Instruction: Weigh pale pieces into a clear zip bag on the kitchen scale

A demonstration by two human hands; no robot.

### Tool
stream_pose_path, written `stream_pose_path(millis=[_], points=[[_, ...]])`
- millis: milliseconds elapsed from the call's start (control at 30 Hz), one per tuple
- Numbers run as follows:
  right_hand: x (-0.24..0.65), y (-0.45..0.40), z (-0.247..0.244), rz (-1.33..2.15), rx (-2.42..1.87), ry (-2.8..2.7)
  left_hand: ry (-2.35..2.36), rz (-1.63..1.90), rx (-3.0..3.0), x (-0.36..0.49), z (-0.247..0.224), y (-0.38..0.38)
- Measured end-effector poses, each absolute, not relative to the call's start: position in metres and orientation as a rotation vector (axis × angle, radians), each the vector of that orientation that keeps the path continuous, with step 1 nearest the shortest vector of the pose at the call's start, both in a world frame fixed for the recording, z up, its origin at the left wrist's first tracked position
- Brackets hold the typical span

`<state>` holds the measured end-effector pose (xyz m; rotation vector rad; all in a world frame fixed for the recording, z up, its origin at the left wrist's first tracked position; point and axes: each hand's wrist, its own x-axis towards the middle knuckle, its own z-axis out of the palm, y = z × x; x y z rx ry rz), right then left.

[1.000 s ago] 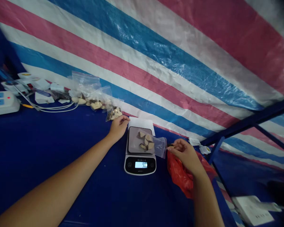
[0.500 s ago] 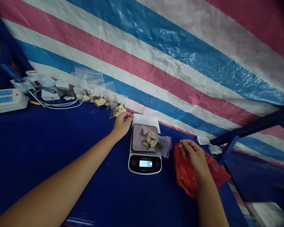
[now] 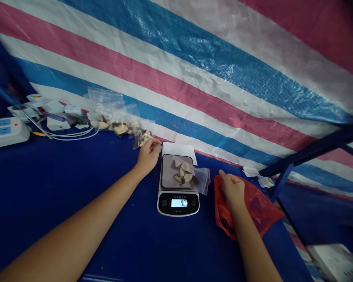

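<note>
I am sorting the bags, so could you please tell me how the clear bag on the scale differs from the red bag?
The clear bag is see-through, showing pale pieces; the red bag hides its contents. The clear bag lies untouched on the scale; the right hand rests on the red bag. Both are thin plastic.

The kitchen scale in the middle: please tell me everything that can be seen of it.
The kitchen scale is a small flat device with a white body, a grey square weighing plate and a black glossy front panel. Its lit display reads 9.0, with a round button on each side. It lies flat on the blue table cover. A clear plastic bag with pale and dark pieces lies on the plate, hanging over the right edge. A white paper lies just behind it. The left hand rests close beside its back left corner; contact is unclear.
</note>
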<state>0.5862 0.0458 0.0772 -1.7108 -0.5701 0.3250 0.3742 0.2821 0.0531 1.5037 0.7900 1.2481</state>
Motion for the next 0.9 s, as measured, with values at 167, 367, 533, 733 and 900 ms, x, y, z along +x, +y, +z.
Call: stream_pose_path(millis=[167,367,533,733,900], points=[[0.595,0.041,0.074,0.220,-1.762,-0.750,0.787,1.244,1.591,0.374,0.050,0.282],[0.593,0.043,0.076,0.151,-1.815,-0.805,0.803,1.222,1.603,0.373,0.054,0.280],[0.589,0.044,0.080,0.092,-1.862,-0.862,0.794,1.223,1.592,0.374,0.053,0.280],[0.588,0.044,0.080,0.081,-1.863,-0.861,0.793,1.221,1.604,0.374,0.052,0.281],[0.587,0.042,0.084,0.175,-1.795,-0.892,0.795,1.210,1.613,0.374,0.052,0.281]])
